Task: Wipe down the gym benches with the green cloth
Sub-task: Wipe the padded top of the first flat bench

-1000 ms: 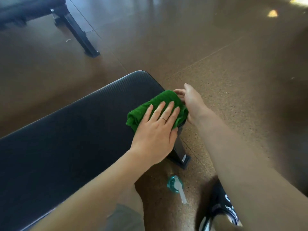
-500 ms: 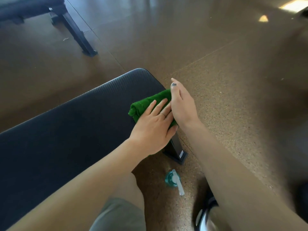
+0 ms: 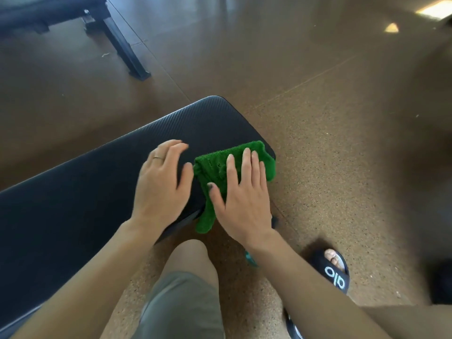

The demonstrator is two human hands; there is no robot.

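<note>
The brown speckled floor [image 3: 330, 143] fills most of the view, with a seam line crossing it beyond the far end of the worktop. The worktop [image 3: 73, 204], a black padded gym bench with a fine ribbed texture, runs from the lower left toward the middle, its rounded end pointing away from the person. A second bench [image 3: 49, 11] stands well apart from the worktop's far end at the upper left, one dark metal leg [image 3: 124, 52] slanting down to the floor. Below the worktop's near edge, a bent knee in grey-green shorts [image 3: 183, 302] rises from the bottom, and to the right of the worktop a foot in a black slide sandal [image 3: 330, 270] rests on the floor. The green cloth [image 3: 220, 165] lies crumpled on the right corner of the worktop's end, one flap hanging over the near edge. The right hand [image 3: 242, 196] lies flat on the cloth, fingers straight and spread, pressing it onto the padding. The left hand [image 3: 161, 184] is just beside the cloth on its left, palm down over the bare worktop, fingers loosely spread and slightly blurred, holding nothing; a ring [image 3: 158, 157] shows on one finger. A small teal object [image 3: 250, 259] peeks out on the floor below the right wrist, too hidden to identify.
</note>
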